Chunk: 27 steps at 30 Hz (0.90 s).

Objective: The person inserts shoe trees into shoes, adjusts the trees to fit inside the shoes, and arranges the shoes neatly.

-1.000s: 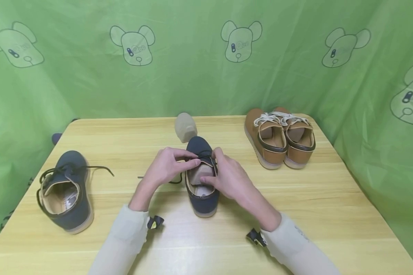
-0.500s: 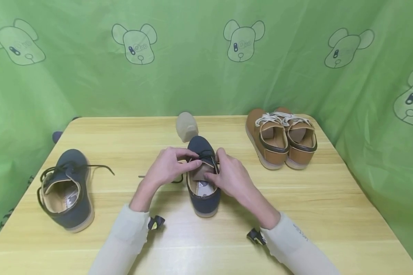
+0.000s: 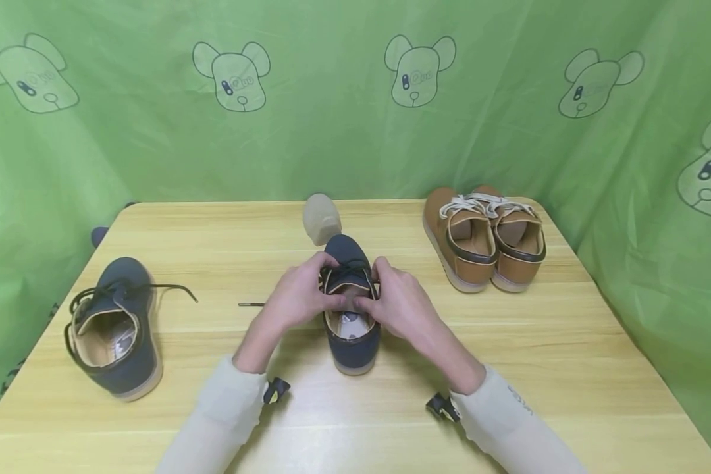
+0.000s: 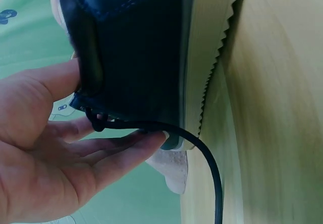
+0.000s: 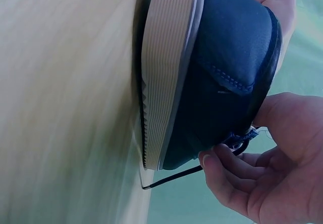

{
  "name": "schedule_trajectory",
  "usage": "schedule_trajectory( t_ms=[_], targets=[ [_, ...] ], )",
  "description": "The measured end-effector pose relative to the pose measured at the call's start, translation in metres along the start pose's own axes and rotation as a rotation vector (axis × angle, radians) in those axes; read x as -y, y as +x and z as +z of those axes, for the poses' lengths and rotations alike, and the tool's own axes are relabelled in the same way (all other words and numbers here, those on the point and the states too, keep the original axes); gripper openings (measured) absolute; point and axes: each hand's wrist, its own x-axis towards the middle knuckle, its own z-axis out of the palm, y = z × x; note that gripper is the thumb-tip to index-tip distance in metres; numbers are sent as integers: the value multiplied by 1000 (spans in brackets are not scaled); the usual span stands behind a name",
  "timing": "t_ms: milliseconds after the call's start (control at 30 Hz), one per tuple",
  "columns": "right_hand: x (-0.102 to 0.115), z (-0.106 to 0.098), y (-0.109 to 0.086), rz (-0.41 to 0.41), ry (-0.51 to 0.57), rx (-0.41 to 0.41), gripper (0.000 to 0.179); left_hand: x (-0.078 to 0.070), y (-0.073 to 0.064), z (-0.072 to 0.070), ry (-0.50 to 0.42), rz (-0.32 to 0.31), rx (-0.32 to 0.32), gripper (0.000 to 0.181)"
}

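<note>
A navy lace-up shoe [image 3: 353, 352] stands on the table, toe pointing away. My left hand [image 3: 299, 293] grips its left side, thumb in the opening and fingers along the outside. On the other side my right hand [image 3: 405, 299] holds it the same way. Both thumb tips meet near a brownish-grey toe insert [image 3: 351, 291] inside the shoe, most of it hidden under the tongue and laces. In the left wrist view a dark lace [image 4: 204, 151] runs over the left fingers to the table. Another lace end [image 5: 176, 177] hangs by the right fingers in the right wrist view.
The matching navy shoe [image 3: 118, 329] stands at the left, its laces loose. A beige toe insert [image 3: 321, 219] lies just beyond the gripped shoe's toe. Two brown shoes [image 3: 474, 257] with white laces are at the back right. Green printed cloth [image 3: 332, 145] surrounds the wooden table [image 3: 343, 428].
My left hand has shifted from the laces back toward the opening, its thumb now beside the right thumb. The insert shows less, sitting farther toward the toe. My right hand has barely moved.
</note>
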Motion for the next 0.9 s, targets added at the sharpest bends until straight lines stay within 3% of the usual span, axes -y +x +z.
schedule_trajectory(
  t_ms=[233, 533, 900],
  targets=[
    [0, -1, 1, 12, -19, 18, 52, 0, 1, 3, 25, 22, -28, 67],
    [0, -1, 2, 23, 13, 18, 48, 0, 1, 5, 44, 52, -74, 55],
    [-3, 5, 3, 6, 8, -58, 39, -1, 2, 12, 52, 38, -148, 47]
  ],
)
